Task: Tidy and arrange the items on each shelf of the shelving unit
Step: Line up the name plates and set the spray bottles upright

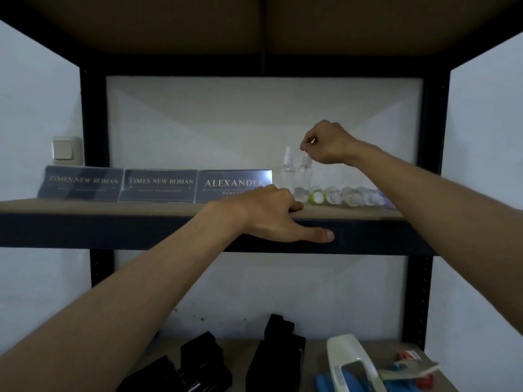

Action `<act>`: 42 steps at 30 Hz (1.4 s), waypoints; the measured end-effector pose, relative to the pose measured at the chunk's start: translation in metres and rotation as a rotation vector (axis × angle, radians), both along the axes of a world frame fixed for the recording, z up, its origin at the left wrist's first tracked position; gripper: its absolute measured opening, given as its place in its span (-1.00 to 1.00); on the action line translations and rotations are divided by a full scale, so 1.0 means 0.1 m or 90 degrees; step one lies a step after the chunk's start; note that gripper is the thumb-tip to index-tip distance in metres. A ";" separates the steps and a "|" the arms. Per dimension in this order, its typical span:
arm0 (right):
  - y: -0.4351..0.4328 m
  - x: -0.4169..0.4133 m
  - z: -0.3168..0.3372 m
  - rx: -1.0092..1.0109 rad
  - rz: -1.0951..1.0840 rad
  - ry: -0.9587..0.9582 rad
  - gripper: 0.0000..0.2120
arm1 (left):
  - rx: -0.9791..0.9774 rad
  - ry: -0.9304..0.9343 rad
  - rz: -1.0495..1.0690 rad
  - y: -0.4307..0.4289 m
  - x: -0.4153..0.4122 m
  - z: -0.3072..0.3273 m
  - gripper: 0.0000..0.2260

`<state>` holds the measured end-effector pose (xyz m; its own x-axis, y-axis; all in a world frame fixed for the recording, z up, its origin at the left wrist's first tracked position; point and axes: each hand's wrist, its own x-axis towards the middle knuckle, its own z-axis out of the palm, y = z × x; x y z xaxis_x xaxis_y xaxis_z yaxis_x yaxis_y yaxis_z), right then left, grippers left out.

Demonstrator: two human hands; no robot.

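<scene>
Right hand raised, fingertips pinching top of clear plastic spray bottle. Bottle upright, see-through, narrow neck, on wooden shelf right of centre. Left hand rests on shelf's front edge, thumb straight along dark rail; I see nothing held. Second clear spray bottle just beside, on left. Row of small clear bottles lies to right. Three dark name plates stand to left.
</scene>
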<state>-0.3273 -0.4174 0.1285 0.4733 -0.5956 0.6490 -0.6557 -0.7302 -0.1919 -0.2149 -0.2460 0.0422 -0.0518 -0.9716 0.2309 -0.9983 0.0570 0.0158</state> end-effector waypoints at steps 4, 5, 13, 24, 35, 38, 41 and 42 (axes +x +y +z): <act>0.00 0.05 0.01 0.017 0.005 0.008 -0.75 | -0.014 0.008 0.000 -0.01 0.03 -0.05 -0.05; 0.01 0.05 0.01 0.018 0.006 0.012 -0.74 | -0.015 0.010 0.000 -0.01 0.03 -0.05 -0.06; 0.06 -0.12 -0.02 0.132 0.014 0.048 -0.50 | -0.014 0.014 -0.003 0.01 0.03 -0.05 -0.05; 0.39 -0.52 -0.14 0.178 0.077 0.339 -0.68 | 0.008 0.001 -0.016 -0.06 -0.08 0.03 -0.04; 0.20 -0.55 -0.21 0.028 0.131 0.144 -0.77 | 0.037 0.025 0.018 -0.14 -0.16 0.01 0.03; 0.16 -0.50 -0.11 0.047 0.127 -0.005 -0.79 | 0.052 0.024 0.032 -0.14 -0.17 0.01 0.03; 0.09 -0.40 -0.06 0.081 0.090 -0.050 -0.81 | 0.060 0.020 0.037 -0.12 -0.18 0.01 0.01; 0.06 -0.36 -0.05 0.083 0.072 -0.062 -0.81 | 0.060 0.020 0.038 -0.12 -0.17 0.01 0.01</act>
<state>-0.3633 -0.4118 0.1231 0.4808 -0.6235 0.6165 -0.5439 -0.7636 -0.3480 -0.2323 -0.2581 0.0432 0.0122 -0.9902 0.1388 -0.9987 -0.0053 0.0504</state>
